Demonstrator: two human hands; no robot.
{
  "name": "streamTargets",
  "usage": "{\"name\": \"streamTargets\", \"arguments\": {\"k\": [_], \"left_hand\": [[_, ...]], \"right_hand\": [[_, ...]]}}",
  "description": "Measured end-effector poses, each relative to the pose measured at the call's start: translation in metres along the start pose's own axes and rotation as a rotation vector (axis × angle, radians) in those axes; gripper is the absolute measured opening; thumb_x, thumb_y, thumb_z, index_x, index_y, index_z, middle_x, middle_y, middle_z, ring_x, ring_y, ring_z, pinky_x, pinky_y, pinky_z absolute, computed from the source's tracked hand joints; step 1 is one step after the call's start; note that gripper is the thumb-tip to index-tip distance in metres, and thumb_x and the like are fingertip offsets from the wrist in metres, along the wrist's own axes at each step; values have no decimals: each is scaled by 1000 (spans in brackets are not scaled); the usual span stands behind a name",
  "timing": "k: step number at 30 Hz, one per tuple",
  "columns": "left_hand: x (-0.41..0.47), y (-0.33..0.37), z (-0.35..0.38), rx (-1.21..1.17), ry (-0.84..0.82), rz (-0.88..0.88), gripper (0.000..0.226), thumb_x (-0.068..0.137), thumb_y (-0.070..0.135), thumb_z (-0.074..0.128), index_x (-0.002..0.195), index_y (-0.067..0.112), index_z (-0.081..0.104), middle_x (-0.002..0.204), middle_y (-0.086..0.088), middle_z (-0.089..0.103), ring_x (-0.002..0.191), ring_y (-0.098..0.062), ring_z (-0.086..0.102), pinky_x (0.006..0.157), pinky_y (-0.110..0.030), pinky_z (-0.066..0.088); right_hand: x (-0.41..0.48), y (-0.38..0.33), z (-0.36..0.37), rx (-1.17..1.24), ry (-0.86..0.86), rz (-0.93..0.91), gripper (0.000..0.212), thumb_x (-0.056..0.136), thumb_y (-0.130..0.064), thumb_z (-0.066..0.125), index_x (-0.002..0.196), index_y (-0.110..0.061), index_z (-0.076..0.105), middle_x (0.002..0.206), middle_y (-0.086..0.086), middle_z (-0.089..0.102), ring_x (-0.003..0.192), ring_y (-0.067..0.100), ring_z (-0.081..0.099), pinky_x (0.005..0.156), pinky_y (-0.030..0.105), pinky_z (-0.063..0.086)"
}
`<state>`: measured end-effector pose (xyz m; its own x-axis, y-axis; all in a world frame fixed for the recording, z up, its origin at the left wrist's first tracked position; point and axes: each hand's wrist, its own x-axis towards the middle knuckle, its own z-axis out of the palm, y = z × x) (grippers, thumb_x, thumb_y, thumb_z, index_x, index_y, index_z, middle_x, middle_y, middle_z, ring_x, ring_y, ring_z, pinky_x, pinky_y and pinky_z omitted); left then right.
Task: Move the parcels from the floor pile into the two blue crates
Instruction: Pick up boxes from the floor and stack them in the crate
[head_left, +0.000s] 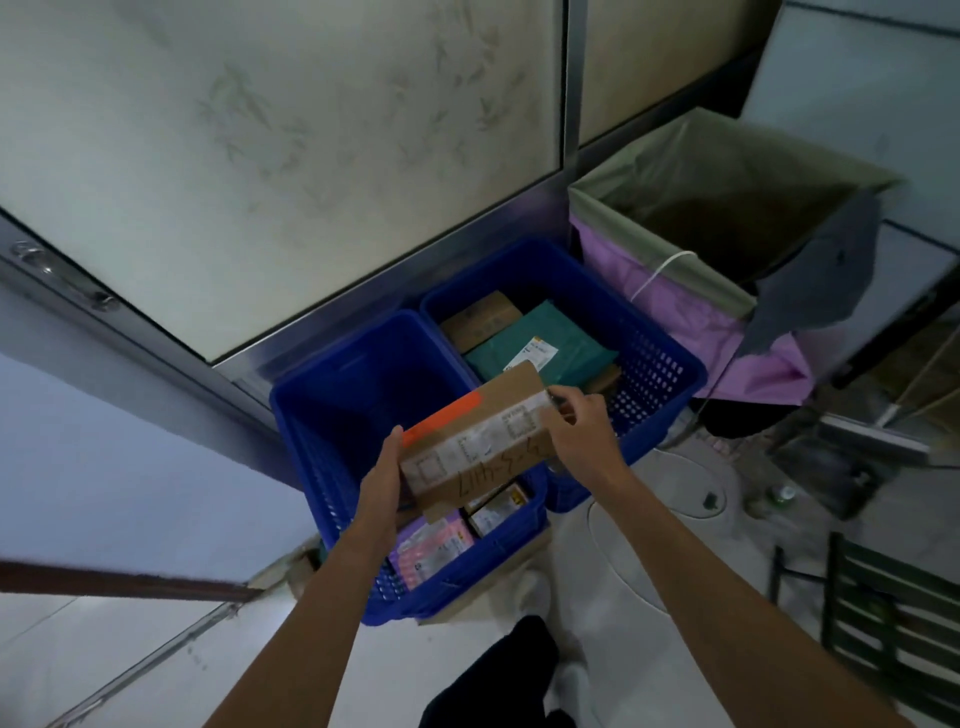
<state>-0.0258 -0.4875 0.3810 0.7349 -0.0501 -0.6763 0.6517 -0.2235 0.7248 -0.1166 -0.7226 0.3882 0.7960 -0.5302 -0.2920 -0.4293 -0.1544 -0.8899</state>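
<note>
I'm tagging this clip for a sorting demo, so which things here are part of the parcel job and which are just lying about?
Part of the job:
- cardboard parcel, held by left hand and right hand
- near blue crate
- far blue crate
- teal parcel in the far crate

Just lying about:
- lined bin
- grey cloth
- dark chair

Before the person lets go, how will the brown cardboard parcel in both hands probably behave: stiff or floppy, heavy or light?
The cardboard parcel probably stays stiff: its edges look straight between the left hand and the right hand. It seems fairly light, since the right fingers only pinch one end. Its flat faces should land without rolling.
</note>
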Motion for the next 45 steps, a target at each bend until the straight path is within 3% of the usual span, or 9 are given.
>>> {"name": "streamTargets", "arguments": {"k": [5, 10, 15, 24, 30, 33, 36, 41, 45], "left_hand": [[23, 16, 35, -73, -28, -15, 69, 85, 75, 49, 119, 18, 69, 108, -13, 73, 97, -30, 70, 83, -42, 58], [54, 37, 66, -68, -43, 6, 46, 89, 49, 64, 117, 12, 64, 109, -14, 70, 94, -28, 70, 69, -36, 57], [94, 58, 90, 10, -104, 49, 42, 89, 39, 65, 122, 13, 63, 110, -8, 72, 97, -22, 72, 86, -41, 59], [125, 63, 158, 270, -119, 121, 29, 95, 16, 63, 122, 15, 51, 114, -2, 63, 99, -13, 64, 81, -29, 55], [133, 48, 210, 358, 38, 87, 27, 92, 26, 67, 114, 17, 53, 108, 1, 64, 96, -13, 64, 81, -33, 55], [135, 37, 235, 398, 107, 48, 23, 91, 27, 67, 106, 17, 54, 99, 4, 63, 87, -11, 62, 69, -29, 51], [142, 23, 260, 479, 158, 14, 22, 89, 29, 66, 100, 15, 54, 97, -1, 65, 87, -17, 63, 75, -37, 54], [160, -7, 288, 537, 145, -137, 22, 91, 27, 61, 104, 13, 51, 101, -6, 63, 91, -23, 62, 81, -40, 55], [177, -32, 295, 546, 175, -250, 28, 93, 33, 55, 109, 9, 53, 100, -8, 64, 87, -25, 62, 68, -34, 49]], "right_hand": [[26, 8, -22, 4, 4, 4, 37, 86, -57, 55, 115, -35, 51, 118, -1, 51, 98, 15, 63, 84, 44, 58], [52, 4, -32, 11, 30, 120, 42, 89, -59, 58, 107, -23, 46, 103, -1, 64, 89, 12, 66, 72, 36, 57], [91, 5, -47, -168, 72, 189, 43, 99, -57, 43, 106, -15, 47, 98, 1, 59, 86, 17, 56, 75, 37, 44], [170, 33, -90, -233, -51, 178, 46, 101, -29, 47, 146, -26, 40, 119, -4, 55, 102, 16, 53, 83, 31, 41], [223, 61, -115, -367, -212, 182, 39, 99, -19, 48, 138, -16, 44, 112, 1, 57, 95, 19, 54, 76, 32, 40], [246, 80, -127, -407, -246, 206, 28, 96, -17, 51, 124, -13, 47, 108, 4, 59, 92, 21, 56, 74, 35, 44], [264, 97, -136, -451, -288, 263, 21, 94, -21, 56, 110, -15, 45, 108, 7, 60, 90, 21, 58, 69, 35, 45], [285, 127, -128, -662, -327, 266, 29, 97, -23, 52, 119, -4, 48, 113, 15, 59, 93, 31, 60, 69, 36, 45], [293, 153, -109, -754, -395, 267, 36, 95, -15, 53, 127, 0, 45, 121, 19, 58, 101, 35, 60, 77, 40, 50]]}}
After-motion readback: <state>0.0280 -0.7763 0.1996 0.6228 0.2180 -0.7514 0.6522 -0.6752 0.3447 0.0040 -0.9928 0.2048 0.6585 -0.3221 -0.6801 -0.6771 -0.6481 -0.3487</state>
